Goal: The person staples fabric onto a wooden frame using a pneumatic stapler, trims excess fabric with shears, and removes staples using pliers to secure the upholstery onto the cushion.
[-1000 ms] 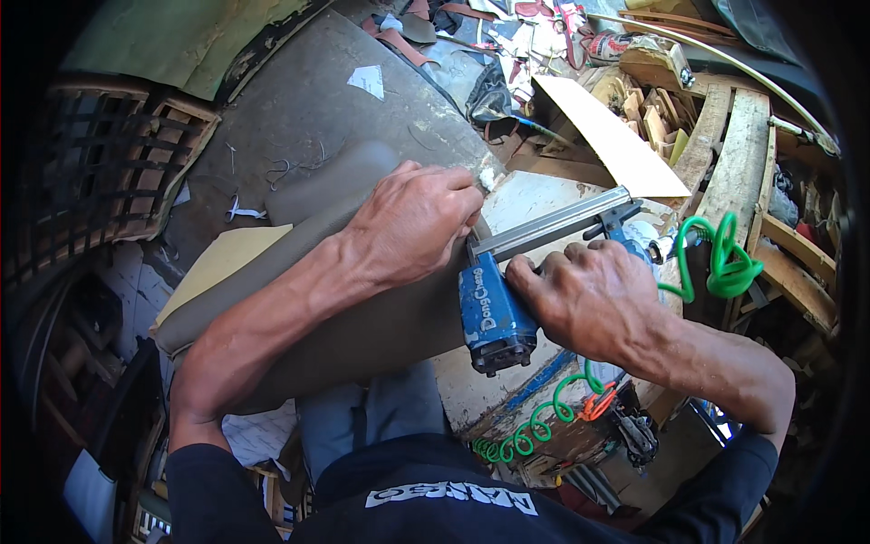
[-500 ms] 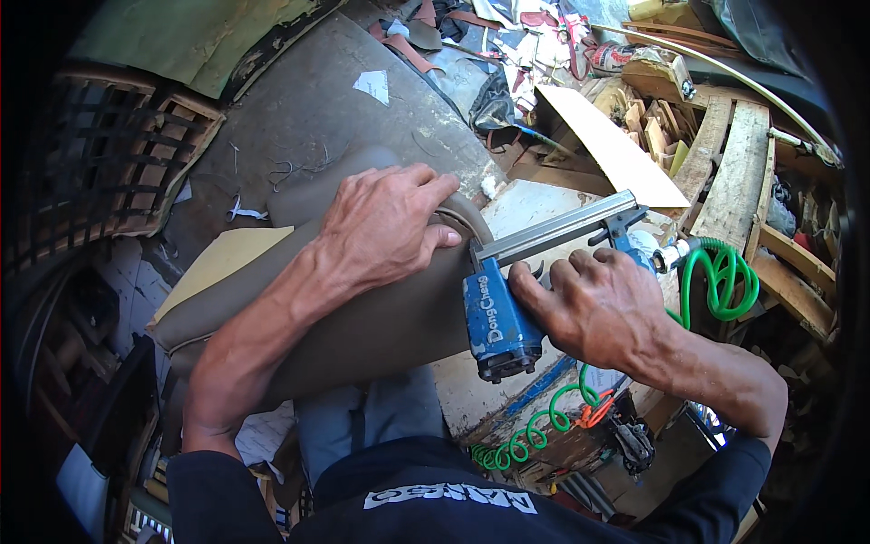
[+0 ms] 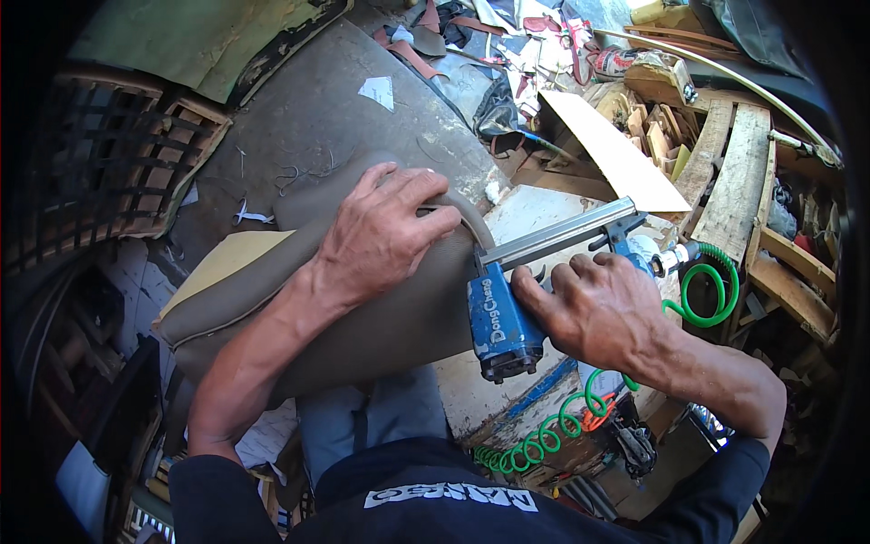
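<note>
A padded piece covered in grey-brown upholstery (image 3: 381,335), like a seat cushion, rests across my lap and the bench edge. My left hand (image 3: 381,231) grips its upper edge, the fingers curled over and the thumb pressed near the piped seam. My right hand (image 3: 603,304) is wrapped around the handle of a blue pneumatic staple gun (image 3: 507,326). The gun's nose end meets the cushion's right edge, just right of my left hand; the exact contact spot is hard to see. Pale yellow foam or board (image 3: 231,267) shows along the cushion's left side.
A coiled green air hose (image 3: 716,295) runs from the gun and loops below my right forearm. Beyond the worn bench top (image 3: 535,213) lie a pale board (image 3: 616,150), wood offcuts (image 3: 666,131) and fabric scraps (image 3: 535,45). A webbed wooden frame (image 3: 109,159) stands at left.
The left hand's thumb has moved up to the seam and its fingers have curled more. The green hose loops have swung. The staple gun stays nearly in place against the cushion's edge.
</note>
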A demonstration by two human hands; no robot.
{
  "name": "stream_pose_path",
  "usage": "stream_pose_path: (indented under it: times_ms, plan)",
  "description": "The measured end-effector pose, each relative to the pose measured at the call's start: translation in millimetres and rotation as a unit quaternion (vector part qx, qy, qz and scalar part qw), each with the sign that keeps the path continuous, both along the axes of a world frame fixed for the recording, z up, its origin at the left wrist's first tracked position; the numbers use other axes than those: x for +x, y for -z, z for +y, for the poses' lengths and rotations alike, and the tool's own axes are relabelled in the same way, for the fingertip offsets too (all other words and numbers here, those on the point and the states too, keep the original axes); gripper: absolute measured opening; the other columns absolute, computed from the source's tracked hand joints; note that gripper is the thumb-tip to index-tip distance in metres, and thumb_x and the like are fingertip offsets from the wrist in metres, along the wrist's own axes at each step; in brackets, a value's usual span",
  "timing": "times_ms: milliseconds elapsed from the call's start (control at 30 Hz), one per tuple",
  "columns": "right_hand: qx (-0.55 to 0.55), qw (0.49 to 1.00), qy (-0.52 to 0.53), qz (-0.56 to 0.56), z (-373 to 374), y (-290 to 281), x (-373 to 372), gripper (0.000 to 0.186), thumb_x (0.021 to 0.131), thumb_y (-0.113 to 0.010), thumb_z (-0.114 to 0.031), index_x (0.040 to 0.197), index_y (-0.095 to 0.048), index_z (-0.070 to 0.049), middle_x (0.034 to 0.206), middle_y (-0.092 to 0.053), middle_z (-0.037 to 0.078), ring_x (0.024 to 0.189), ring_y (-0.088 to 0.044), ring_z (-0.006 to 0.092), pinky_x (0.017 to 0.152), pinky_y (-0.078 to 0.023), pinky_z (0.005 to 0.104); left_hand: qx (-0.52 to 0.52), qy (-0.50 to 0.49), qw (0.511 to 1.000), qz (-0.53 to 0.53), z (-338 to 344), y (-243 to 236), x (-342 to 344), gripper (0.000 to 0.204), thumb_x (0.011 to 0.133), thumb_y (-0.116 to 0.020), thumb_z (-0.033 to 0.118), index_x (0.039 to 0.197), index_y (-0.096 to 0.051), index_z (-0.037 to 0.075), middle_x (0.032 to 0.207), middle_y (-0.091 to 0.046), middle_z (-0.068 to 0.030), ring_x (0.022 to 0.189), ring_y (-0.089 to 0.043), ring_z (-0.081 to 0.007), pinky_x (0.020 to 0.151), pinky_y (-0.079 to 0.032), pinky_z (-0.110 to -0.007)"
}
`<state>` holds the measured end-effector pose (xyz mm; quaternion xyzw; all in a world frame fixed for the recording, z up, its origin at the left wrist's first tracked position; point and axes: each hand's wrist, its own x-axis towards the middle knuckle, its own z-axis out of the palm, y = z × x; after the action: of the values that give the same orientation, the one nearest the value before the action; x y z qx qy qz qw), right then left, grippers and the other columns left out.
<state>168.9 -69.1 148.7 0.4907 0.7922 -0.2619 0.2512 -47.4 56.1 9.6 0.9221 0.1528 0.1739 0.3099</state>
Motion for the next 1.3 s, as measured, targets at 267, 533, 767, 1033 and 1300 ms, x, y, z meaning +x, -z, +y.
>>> stream_pose_path:
  times_ms: [267, 533, 767, 1033, 1300]
  plan:
    - [0.013, 1.000, 0.005, 0.018, -2.1, -0.1, -0.4, 0.037, 0.095, -0.058, -0.018, 0.129, -0.058, -0.001, 0.084, -0.073, 0.019, 0.079, -0.076, 0.0347, 0.063, -0.059, 0.0450, 0.059, 0.034, 0.998, 0.015, -2.2, 1.6, 6.3, 0.018, 0.085, -0.071, 0.014, 0.103, -0.073, 0.013, 0.113, -0.067, -0.0049, 0.122, -0.065, -0.0278, 0.109, -0.047, -0.056]
    - [0.036, 0.999, -0.009, 0.026, 3.5, 5.3, -2.8, 0.036, 0.094, -0.059, -0.019, 0.125, -0.059, -0.001, 0.080, -0.072, 0.017, 0.074, -0.076, 0.0331, 0.062, -0.059, 0.0439, 0.006, 0.022, 0.999, 0.023, -16.7, 7.9, 19.6, 0.012, 0.087, -0.069, 0.010, 0.095, -0.065, 0.003, 0.112, -0.063, -0.0100, 0.110, -0.066, -0.0296, 0.095, -0.050, -0.048]
    - [0.046, 0.999, -0.023, 0.005, 9.0, 6.0, -1.5, 0.037, 0.093, -0.060, -0.018, 0.127, -0.058, -0.004, 0.078, -0.070, 0.014, 0.075, -0.075, 0.0315, 0.060, -0.058, 0.0430, -0.001, -0.004, 0.998, 0.060, -18.5, 4.6, 24.9, 0.013, 0.088, -0.066, 0.004, 0.099, -0.060, 0.001, 0.111, -0.057, -0.0125, 0.103, -0.062, -0.0286, 0.087, -0.044, -0.044]
    - [0.051, 0.998, -0.043, 0.010, 15.3, 5.1, -2.1, 0.035, 0.094, -0.059, -0.018, 0.124, -0.059, 0.000, 0.076, -0.071, 0.015, 0.071, -0.075, 0.0308, 0.057, -0.058, 0.0424, -0.029, -0.007, 0.996, 0.087, -17.2, 1.2, 27.2, 0.013, 0.088, -0.066, 0.004, 0.098, -0.059, 0.002, 0.111, -0.057, -0.0112, 0.104, -0.060, -0.0274, 0.086, -0.042, -0.043]
    - [-0.038, 0.997, -0.018, -0.060, 30.9, -1.3, -12.4, 0.031, 0.094, -0.059, -0.019, 0.122, -0.059, -0.008, 0.081, -0.071, 0.013, 0.078, -0.075, 0.0317, 0.062, -0.056, 0.0424, -0.017, -0.014, 0.998, 0.065, -20.7, 1.9, 27.7, 0.013, 0.088, -0.065, 0.007, 0.100, -0.060, 0.002, 0.109, -0.058, -0.0114, 0.103, -0.061, -0.0272, 0.085, -0.043, -0.043]
